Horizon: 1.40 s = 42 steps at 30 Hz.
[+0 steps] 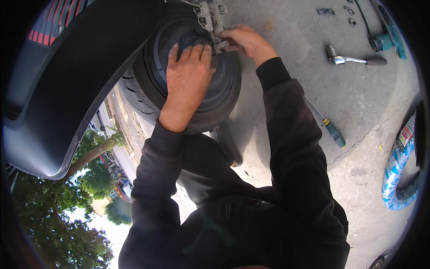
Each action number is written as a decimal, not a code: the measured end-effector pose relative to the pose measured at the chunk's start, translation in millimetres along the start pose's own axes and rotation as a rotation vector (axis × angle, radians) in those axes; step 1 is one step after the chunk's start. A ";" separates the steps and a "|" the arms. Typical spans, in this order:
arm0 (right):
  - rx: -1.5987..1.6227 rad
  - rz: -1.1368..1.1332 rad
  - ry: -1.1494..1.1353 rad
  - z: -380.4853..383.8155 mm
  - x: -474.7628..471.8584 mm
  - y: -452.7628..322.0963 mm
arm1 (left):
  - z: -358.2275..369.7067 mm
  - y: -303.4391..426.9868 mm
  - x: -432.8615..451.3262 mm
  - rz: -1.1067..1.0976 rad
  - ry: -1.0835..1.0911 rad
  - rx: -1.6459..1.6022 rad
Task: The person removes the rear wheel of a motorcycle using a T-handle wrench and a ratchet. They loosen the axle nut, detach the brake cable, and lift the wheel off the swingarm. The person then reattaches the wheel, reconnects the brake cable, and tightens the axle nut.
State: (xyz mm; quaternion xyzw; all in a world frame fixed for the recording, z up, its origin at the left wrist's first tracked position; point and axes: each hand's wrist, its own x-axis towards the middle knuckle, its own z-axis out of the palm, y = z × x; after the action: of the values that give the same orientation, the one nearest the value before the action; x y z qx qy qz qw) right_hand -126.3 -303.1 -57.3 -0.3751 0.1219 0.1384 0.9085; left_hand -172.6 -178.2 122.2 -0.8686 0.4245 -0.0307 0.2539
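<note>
A wheel with a black rubber tyre [215, 112] and a dark hub stands before me, under a black fender [87, 67]. My left hand [189, 70] lies across the face of the hub, fingers pointing toward the axle area; its fingertips are partly hidden by the metal parts there. A dirty metal bracket assembly [205, 16] comes down to the hub from the top of the view. On its right side, my right hand [248, 42] has thumb and fingers around the small metal end piece [220, 46] beside the axle.
On the concrete to the right lie a ratchet wrench with a socket [349, 60], a screwdriver [334, 132], a teal power tool [383, 43], a metal plate [326, 11] and a nut [352, 22]. A tyre in blue-and-white wrapping [391, 191] lies at the far right.
</note>
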 end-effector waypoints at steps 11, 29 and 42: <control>0.096 0.055 -0.015 -2.1 -2.2 12.8 | 36.0 -1.2 29.6 -0.067 0.064 -0.189; 0.232 -0.050 -0.024 -6.5 6.0 28.1 | 44.6 0.1 22.8 -0.163 0.115 -0.362; 0.599 -0.026 -0.108 -3.2 3.5 43.6 | 46.8 2.4 27.0 -0.174 0.114 -0.401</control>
State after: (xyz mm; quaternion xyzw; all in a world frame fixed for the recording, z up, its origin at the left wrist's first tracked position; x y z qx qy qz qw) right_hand -138.4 -275.2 -88.9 -0.0840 0.1039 0.1044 0.9855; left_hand -144.6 -180.3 76.0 -0.9319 0.3592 -0.0166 0.0482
